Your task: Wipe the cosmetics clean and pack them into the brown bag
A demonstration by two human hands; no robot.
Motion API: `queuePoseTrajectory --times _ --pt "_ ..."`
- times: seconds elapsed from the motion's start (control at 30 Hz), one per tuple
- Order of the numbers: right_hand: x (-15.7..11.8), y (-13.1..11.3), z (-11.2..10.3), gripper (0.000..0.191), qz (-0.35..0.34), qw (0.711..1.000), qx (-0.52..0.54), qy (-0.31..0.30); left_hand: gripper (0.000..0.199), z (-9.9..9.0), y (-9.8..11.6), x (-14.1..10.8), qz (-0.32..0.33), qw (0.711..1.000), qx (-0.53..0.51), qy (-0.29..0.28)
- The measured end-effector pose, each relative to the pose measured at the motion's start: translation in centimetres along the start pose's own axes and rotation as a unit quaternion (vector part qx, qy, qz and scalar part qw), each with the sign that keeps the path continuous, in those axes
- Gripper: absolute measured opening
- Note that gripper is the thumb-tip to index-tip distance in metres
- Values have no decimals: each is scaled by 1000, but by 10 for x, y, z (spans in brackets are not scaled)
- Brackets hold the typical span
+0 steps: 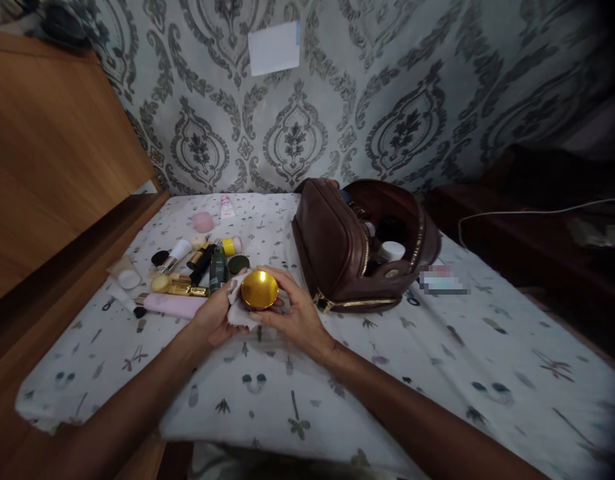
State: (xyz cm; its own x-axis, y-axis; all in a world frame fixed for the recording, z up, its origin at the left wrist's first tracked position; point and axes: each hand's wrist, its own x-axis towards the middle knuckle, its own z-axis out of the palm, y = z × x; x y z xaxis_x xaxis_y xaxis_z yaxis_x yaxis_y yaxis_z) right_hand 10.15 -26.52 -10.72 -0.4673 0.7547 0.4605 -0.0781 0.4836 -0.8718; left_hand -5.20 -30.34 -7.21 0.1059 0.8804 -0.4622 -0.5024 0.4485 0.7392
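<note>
A round jar with a shiny gold lid point(260, 290) is held up over the table, its lid facing me. My right hand point(300, 317) grips the jar from the right, fingers curled around its edge. On the other side, my left hand point(216, 317) is closed on a crumpled white tissue point(242, 315), which presses against the jar's left side. Just behind the left hand lie a dark green tube point(218, 268) and a round dark green-lidded jar point(238, 265). A long pink tube point(173, 305) lies beside the left wrist.
An unzipped brown leather bag point(332, 240) stands to the right, with a white-capped container point(391, 251) inside. Several cosmetics and brushes lie at left, including a makeup brush point(177, 253), a pink sponge-like item point(203, 221) and a small tube point(227, 207). A wooden panel point(57, 127) borders the left.
</note>
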Motion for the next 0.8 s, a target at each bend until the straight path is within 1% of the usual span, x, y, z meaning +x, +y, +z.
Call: queuePoseTrajectory --times 0.03,0.1,0.17,0.2,0.27,0.33,0.43,0.5,0.57,0.6,0.63,0.7,0.73,0.8 --pt "0 -1 0 66 0 1000 5 -8 39 0 0 -1 0 1000 -9 8" --pt "0 -2 0 66 -12 1000 2 -15 36 2 -2 -2 12 999 -23 47" --pt "1 -3 0 64 -22 1000 -14 3 30 5 -4 -3 49 995 -34 84" --pt "2 -3 0 63 -21 999 -24 19 26 6 -4 -4 74 992 -38 91" --pt "3 -4 -1 62 -12 998 -44 48 21 8 -5 -5 125 988 -43 85" --pt "3 -5 -1 61 -5 996 -68 57 20 9 -6 -5 166 983 -37 74" --pt "0 -9 1 61 -13 993 -107 44 23 9 -6 -6 204 976 -14 70" --pt "-2 -11 2 61 -26 991 -126 29 26 8 -5 -5 213 974 1 78" --pt "-4 -11 1 61 -53 988 -147 4 29 5 -4 -4 214 972 6 95" --pt "-4 -11 -1 62 -77 984 -159 -13 30 4 -3 -3 209 973 6 102" --pt "-4 -11 -2 62 -105 979 -171 -31 32 2 -2 -1 204 973 3 109" --pt "-3 -14 -7 59 -171 964 -193 -69 34 0 -1 -2 186 977 2 105" --pt "-2 -16 -9 56 -205 954 -201 -88 33 0 -1 -5 175 979 6 109" --pt "-1 -21 -13 45 -257 935 -215 -120 27 0 -3 -19 151 979 27 135"
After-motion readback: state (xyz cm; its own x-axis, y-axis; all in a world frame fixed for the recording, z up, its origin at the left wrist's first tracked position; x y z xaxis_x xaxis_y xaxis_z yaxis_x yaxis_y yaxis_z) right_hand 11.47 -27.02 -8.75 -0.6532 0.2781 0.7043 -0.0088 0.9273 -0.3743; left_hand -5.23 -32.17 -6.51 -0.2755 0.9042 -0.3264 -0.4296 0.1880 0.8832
